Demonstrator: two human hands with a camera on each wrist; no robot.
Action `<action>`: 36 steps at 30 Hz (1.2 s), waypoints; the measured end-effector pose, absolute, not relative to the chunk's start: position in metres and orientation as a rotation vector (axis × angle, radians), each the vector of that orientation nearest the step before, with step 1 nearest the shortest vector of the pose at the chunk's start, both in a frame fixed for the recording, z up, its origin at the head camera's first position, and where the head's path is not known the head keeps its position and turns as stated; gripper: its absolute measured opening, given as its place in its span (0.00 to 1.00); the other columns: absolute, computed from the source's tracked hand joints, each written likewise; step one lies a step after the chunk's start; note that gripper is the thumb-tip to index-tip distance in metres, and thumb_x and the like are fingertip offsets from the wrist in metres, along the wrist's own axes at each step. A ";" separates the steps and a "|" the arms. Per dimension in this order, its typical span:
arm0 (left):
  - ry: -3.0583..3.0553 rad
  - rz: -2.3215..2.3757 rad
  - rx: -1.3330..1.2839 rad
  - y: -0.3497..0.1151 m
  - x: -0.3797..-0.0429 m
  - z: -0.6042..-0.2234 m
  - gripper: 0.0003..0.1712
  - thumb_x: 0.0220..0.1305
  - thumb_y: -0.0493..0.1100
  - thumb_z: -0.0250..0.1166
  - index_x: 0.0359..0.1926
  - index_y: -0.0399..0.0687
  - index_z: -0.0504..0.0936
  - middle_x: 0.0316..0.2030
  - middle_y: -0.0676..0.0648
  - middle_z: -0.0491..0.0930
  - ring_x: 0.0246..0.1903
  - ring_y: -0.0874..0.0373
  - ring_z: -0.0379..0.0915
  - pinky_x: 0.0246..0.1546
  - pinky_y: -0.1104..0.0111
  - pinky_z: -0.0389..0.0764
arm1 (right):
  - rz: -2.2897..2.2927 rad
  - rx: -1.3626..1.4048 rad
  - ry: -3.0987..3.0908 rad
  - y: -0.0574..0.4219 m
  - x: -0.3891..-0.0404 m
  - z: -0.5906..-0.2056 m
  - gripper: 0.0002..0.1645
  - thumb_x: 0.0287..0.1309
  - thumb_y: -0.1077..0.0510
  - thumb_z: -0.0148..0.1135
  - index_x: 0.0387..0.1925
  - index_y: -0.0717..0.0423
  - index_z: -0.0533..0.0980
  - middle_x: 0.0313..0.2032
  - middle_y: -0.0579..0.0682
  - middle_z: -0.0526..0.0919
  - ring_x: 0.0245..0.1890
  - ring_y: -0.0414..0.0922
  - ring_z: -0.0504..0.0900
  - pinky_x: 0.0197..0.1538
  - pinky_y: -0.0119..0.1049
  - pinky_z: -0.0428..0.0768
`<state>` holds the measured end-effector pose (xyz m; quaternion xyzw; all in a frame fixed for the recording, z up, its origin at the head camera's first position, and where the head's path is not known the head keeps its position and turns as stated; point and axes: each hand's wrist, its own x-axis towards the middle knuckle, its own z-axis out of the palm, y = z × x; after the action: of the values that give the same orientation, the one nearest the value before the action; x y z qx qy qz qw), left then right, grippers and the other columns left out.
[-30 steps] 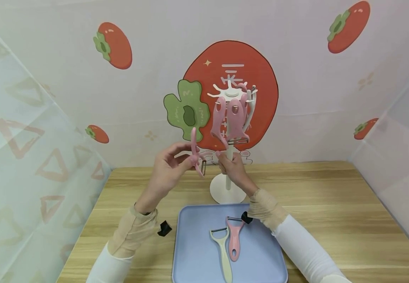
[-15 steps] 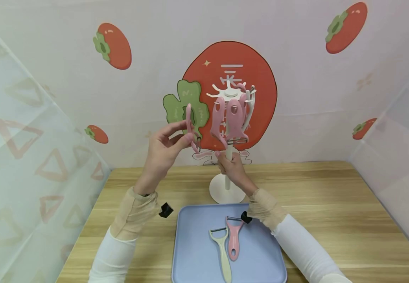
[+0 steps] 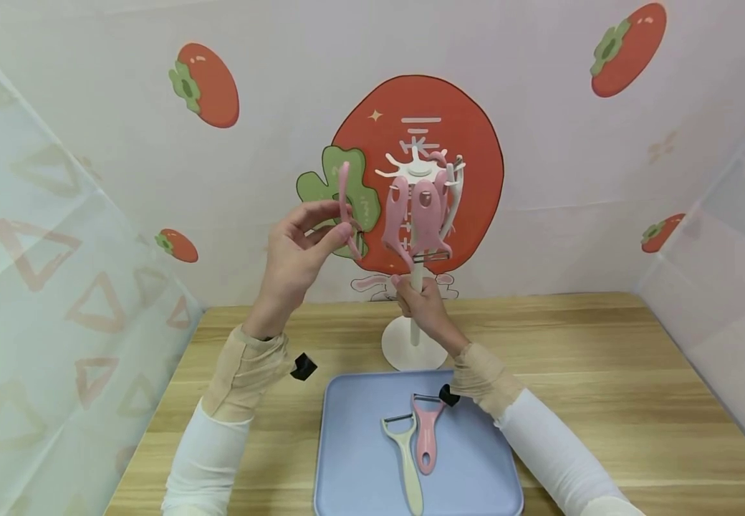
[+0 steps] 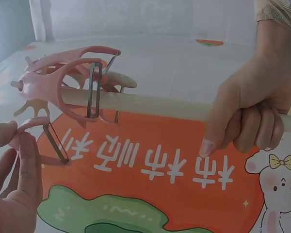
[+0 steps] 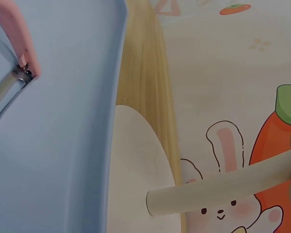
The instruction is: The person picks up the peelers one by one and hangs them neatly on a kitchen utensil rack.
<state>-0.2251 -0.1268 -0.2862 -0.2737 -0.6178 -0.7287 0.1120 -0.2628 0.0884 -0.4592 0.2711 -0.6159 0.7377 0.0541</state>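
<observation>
1. We see the left hand [image 3: 291, 251] pinching a raised pink peeler [image 3: 344, 188] between thumb and fingers, left of the white stand [image 3: 401, 345]
2. We find that peeler roughly upright, handle end up and blade end down, near the stand's hooks [image 3: 402, 168] but apart from them
3. We see the right hand [image 3: 425, 307] grasping the stand's pole [image 3: 415, 333], its fingers curled round it below the hanging peelers
4. On the hooks we make out a near pink peeler [image 3: 427, 218], another pink peeler [image 3: 395, 215] to its left and a white peeler [image 3: 455, 204] at the right; others behind are partly hidden from us
5. Nearer to us than the stand lies a blue tray [image 3: 347, 444], holding a smaller pink peeler [image 3: 427, 441] on the right and, just beside it, a pale green peeler [image 3: 410, 476] on the left
6. Tray and stand rest on a wooden table [image 3: 579, 358]; at the far side we see a backdrop [image 3: 559, 172] printed with red fruit
</observation>
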 end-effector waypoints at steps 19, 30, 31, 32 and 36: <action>-1.841 -2.148 -0.797 -0.116 -0.233 -0.287 0.22 0.63 0.31 0.70 0.58 0.28 0.80 0.53 0.31 0.81 0.49 0.49 0.85 0.56 0.60 0.83 | 2.250 0.831 -1.873 0.087 -0.261 -0.459 0.34 0.77 0.52 0.53 0.13 0.62 0.60 0.10 0.41 0.59 0.10 0.40 0.55 0.15 0.32 0.53; -1.892 -2.101 -0.811 -0.111 -0.234 -0.283 0.23 0.63 0.33 0.70 0.58 0.28 0.80 0.50 0.44 0.83 0.49 0.48 0.84 0.54 0.62 0.84 | 2.244 0.834 -1.864 0.088 -0.262 -0.459 0.34 0.77 0.51 0.53 0.13 0.60 0.61 0.10 0.42 0.59 0.10 0.39 0.55 0.15 0.32 0.53; -1.891 -2.104 -0.816 -0.110 -0.234 -0.283 0.23 0.63 0.33 0.70 0.58 0.27 0.80 0.50 0.44 0.83 0.49 0.47 0.84 0.53 0.62 0.84 | 2.247 0.833 -1.862 0.088 -0.262 -0.459 0.34 0.76 0.51 0.53 0.13 0.60 0.61 0.10 0.42 0.59 0.10 0.39 0.55 0.15 0.32 0.53; -1.890 -2.105 -0.818 -0.110 -0.234 -0.283 0.23 0.63 0.33 0.70 0.58 0.27 0.80 0.50 0.44 0.83 0.49 0.46 0.84 0.53 0.63 0.84 | 2.248 0.833 -1.862 0.088 -0.261 -0.458 0.34 0.76 0.50 0.53 0.13 0.60 0.61 0.10 0.42 0.59 0.10 0.40 0.55 0.15 0.32 0.53; -1.889 -2.099 -0.823 -0.108 -0.234 -0.284 0.22 0.63 0.32 0.70 0.57 0.28 0.81 0.50 0.43 0.83 0.49 0.44 0.83 0.54 0.63 0.84 | 2.254 0.828 -1.872 0.088 -0.261 -0.458 0.34 0.76 0.49 0.54 0.13 0.60 0.60 0.10 0.42 0.59 0.11 0.39 0.54 0.15 0.32 0.52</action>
<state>-0.2342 -0.1081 -0.2839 -0.2784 -0.6392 -0.7099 0.1000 -0.2606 0.0879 -0.4579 0.2716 -0.6141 0.7395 0.0483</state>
